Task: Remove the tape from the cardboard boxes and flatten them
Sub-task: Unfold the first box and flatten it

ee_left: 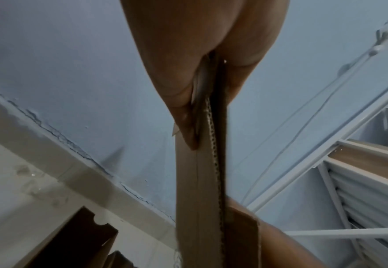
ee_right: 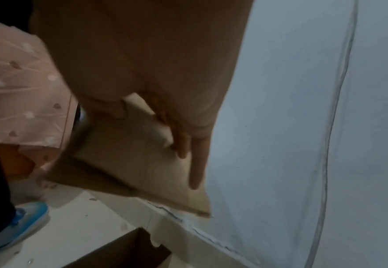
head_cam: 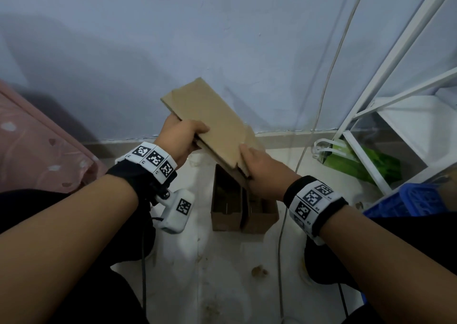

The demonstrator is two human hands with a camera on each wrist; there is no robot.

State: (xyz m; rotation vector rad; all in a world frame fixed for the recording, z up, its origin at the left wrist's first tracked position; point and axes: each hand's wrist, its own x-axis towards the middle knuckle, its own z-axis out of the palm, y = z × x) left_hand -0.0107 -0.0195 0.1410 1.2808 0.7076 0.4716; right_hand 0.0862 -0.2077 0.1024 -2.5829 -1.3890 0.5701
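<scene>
Sitting w/ both forearms reaching fwd over pale, stained floor tiles [head_cam: 197, 262], black straps w/ square-patterned marker bands on wrists. Standing on floor just ahead – open brown cardboard box [head_cam: 237, 210], matte, rectangular, partly under the held piece. Gripping flattened cardboard box [head_cam: 212, 123] in mid-air above it, tilted, far end pointing up-left twd the wall. Left hand [head_cam: 181, 138] pinching the left edge, thumb lying on top face, fingers curling under. Right hand [head_cam: 259, 168] clasping near-right corner, thumb on top; right wrist view showing fingers [ee_right: 197, 163] stretching fairly straight along the underside – hidden from head view. Left wrist view looking edge-on: showing corrugated fluting [ee_left: 211, 127] betw. layers, thumb and fingers pressing both faces. Beyond, pale blue wall [head_cam: 173, 51], white metal rack [head_cam: 395, 76] at right, pink fabric [head_cam: 37, 145] at left.
</scene>
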